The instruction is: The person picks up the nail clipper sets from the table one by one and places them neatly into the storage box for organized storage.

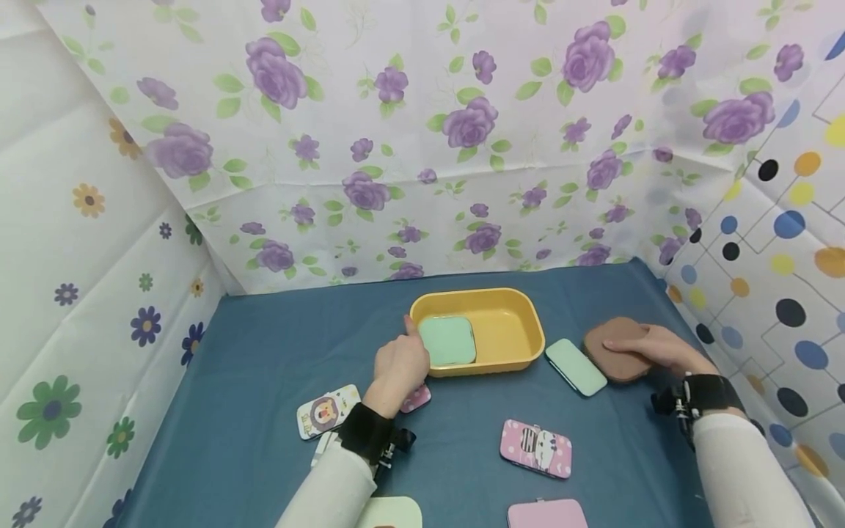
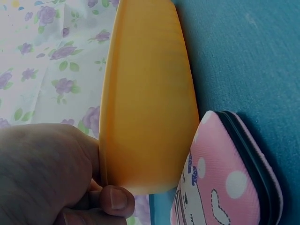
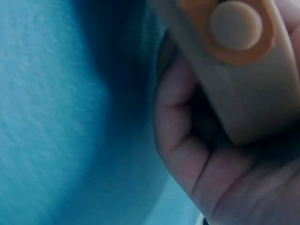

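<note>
Left hand (image 1: 401, 361) is pinching a tray's (image 1: 505, 330) rim, best held steady; right hand (image 1: 663, 346) is gripping a case (image 1: 620, 364) near the table's (image 1: 634, 440) right edge.

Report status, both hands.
Left hand grips yellow oblong plastic tray. Right hand holds brown rounded container. Mint-green rectangular case lies between tray and container, possibly obstructing.

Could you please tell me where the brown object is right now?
In the head view, the brown object is toward the right, held in the right grip, just right of the pale green case beside the yellow tray.
</note>
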Motion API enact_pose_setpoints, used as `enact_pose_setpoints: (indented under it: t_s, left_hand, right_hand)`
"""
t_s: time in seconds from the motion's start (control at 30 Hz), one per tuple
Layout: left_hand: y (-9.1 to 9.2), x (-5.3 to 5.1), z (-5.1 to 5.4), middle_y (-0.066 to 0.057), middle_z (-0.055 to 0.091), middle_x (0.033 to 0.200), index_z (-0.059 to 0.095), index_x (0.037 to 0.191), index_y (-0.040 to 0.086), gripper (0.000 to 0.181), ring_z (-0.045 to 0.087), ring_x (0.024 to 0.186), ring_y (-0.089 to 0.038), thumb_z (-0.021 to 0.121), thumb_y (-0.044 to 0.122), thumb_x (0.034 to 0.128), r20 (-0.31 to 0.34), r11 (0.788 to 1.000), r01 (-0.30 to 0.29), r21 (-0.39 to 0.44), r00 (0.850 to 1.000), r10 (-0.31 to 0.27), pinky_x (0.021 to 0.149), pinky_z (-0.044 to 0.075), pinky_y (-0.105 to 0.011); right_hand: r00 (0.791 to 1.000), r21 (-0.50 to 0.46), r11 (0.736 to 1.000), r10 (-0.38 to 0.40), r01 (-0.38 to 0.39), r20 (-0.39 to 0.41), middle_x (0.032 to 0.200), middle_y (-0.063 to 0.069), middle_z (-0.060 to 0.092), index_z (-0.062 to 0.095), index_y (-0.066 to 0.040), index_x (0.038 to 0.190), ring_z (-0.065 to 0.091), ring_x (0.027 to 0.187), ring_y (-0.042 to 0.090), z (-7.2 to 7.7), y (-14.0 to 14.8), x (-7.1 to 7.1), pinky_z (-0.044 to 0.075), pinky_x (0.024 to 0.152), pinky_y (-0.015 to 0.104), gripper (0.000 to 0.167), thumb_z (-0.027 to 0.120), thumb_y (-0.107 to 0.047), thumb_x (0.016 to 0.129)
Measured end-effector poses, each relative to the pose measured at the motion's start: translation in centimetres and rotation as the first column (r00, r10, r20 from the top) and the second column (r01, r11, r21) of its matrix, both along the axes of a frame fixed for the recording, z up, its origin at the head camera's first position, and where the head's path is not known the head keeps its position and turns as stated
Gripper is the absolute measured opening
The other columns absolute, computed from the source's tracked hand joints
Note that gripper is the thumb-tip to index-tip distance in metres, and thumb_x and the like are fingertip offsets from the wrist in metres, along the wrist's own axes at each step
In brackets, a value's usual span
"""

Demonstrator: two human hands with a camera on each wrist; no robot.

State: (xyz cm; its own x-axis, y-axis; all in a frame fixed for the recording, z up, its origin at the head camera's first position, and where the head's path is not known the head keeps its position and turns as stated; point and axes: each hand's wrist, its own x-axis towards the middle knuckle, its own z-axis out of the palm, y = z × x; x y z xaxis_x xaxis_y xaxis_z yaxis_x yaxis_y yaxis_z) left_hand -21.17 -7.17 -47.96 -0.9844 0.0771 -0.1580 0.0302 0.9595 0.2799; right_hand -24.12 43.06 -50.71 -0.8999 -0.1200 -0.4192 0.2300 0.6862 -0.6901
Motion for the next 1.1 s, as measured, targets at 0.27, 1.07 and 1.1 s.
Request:
enact_pose_setpoints:
  t_s: [0.27,1.07,1.1]
  left_hand:
    - [-0.1,0.0,0.4,-0.005,0.054,0.055,0.018,0.168,-0.007,0.069,0.036,0.043,-0.016,0.049,0.020,0.1117,-0.021,1.000,-0.008,-0.025,1.000,0.007,0.045,0.026,-0.032]
    - [0.3,0.1,0.1,-0.005,0.055,0.057,0.016,0.168,-0.005,0.070,0.037,0.043,-0.016,0.048,0.020,0.1117,0.004,1.000,-0.008,-0.024,1.000,0.008,0.046,0.027,-0.032]
    - [0.3,0.1,0.2,-0.005,0.055,0.057,0.016,0.169,-0.005,0.070,0.037,0.043,-0.016,0.047,0.020,0.1117,0.006,1.000,-0.008,-0.024,1.000,0.008,0.046,0.026,-0.032]
  right_hand:
    - [0.978,-0.211,0.958,-0.174,0.196,0.116,0.123,0.009,0.054,0.020,0.007,0.164,0.057,0.105,0.019,-0.4,-0.2,0.5,0.051,0.088,0.038,0.098,0.057,-0.062,0.105]
    - [0.970,-0.598,0.768,-0.228,0.229,0.078,0.120,0.002,0.062,0.027,-0.005,0.164,0.069,0.095,0.010,2.4,-11.6,0.9,0.058,0.083,0.029,0.081,0.064,-0.049,0.107]
    - [0.970,-0.593,0.773,-0.231,0.226,0.069,0.121,0.002,0.061,0.027,-0.005,0.164,0.068,0.095,0.010,2.5,-12.1,0.8,0.058,0.084,0.029,0.082,0.065,-0.050,0.107]
